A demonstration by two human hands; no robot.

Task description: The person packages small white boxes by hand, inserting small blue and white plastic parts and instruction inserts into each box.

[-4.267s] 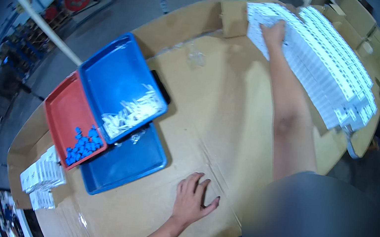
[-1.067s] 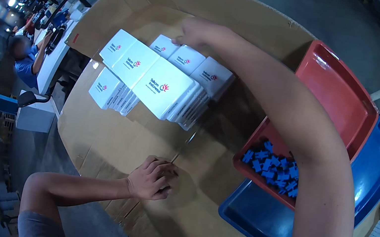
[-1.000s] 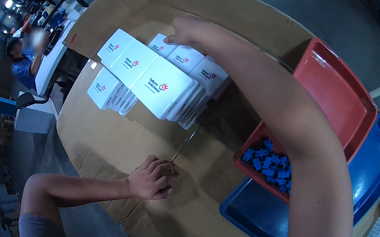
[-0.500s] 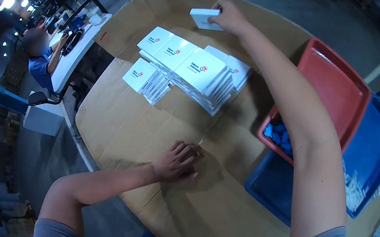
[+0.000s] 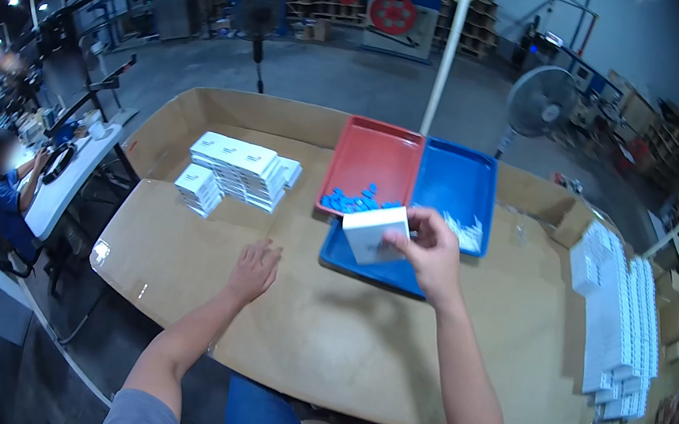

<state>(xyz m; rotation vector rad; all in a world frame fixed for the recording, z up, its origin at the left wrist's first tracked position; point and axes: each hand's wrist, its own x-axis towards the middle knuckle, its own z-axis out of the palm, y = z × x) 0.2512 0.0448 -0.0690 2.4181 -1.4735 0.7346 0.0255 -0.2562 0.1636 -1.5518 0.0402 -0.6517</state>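
Observation:
My right hand (image 5: 435,259) grips a flat white box (image 5: 369,239) between thumb and fingers, tilted and raised in front of the trays. On the cardboard-covered table, my left hand (image 5: 255,272) lies palm down with its fingers stretched out, holding nothing. Just beyond it stand several piles of matching white boxes (image 5: 247,162). Behind the held box is a red tray (image 5: 377,160) with small blue pieces (image 5: 350,203). A blue tray (image 5: 458,173) beside it contains thin white pieces (image 5: 468,235). Nearer to me, another blue tray (image 5: 408,284) is partly covered by the box and hand.
Long rows of white boxes (image 5: 618,326) stand at the table's right end. A raised cardboard wall (image 5: 266,112) edges the far side. Past it are a white pole (image 5: 448,59) and a fan (image 5: 543,98). A seated person (image 5: 11,188) works at a white table on the left.
My right hand has brought the white box from beyond the piles to in front of the trays. My left hand's curled fingers have straightened. The view has lifted and swung right.

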